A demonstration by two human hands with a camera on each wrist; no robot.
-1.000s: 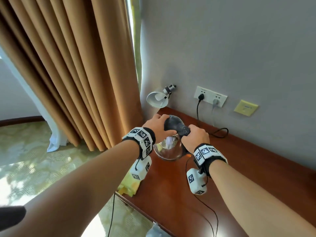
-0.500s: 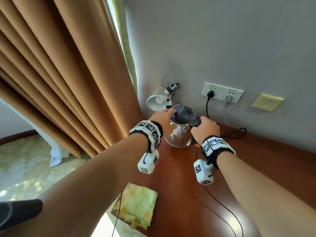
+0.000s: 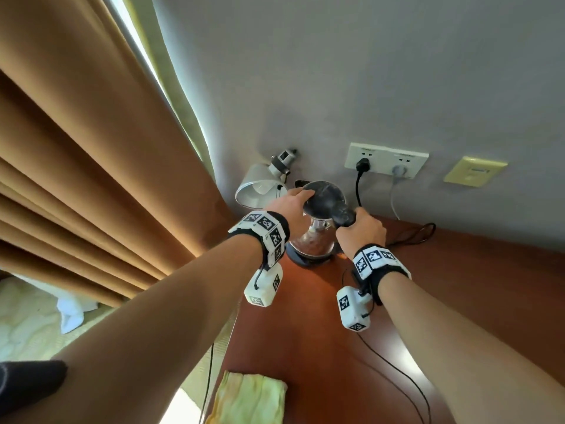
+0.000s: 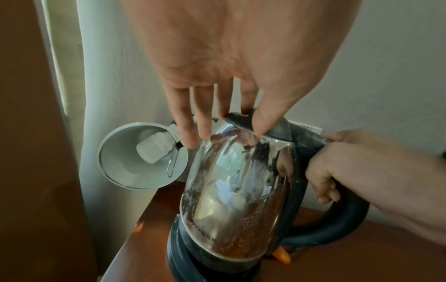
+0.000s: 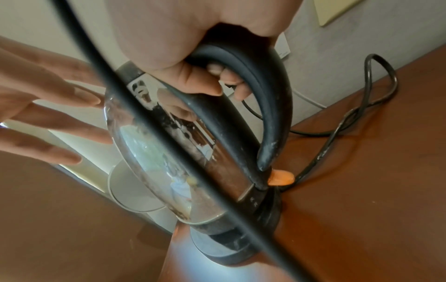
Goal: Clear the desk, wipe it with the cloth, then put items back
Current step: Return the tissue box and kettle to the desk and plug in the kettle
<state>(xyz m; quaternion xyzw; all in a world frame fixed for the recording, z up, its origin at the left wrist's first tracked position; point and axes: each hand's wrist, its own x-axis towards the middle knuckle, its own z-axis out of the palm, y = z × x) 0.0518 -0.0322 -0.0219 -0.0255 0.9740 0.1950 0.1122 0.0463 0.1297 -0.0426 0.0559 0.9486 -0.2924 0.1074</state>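
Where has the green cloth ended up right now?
In the head view, the cloth lies at the near left edge of the desk, well in front of the kettle and below the person's left forearm.

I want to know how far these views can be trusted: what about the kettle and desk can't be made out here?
- Kettle contents: every view, steel wall and lid hide them.
- Whether it sits fully on its base: right wrist view, a blurred cable crosses it.
- Cloth: head view, bottom edge cuts it.
- Desk right end: head view, right edge cuts it.
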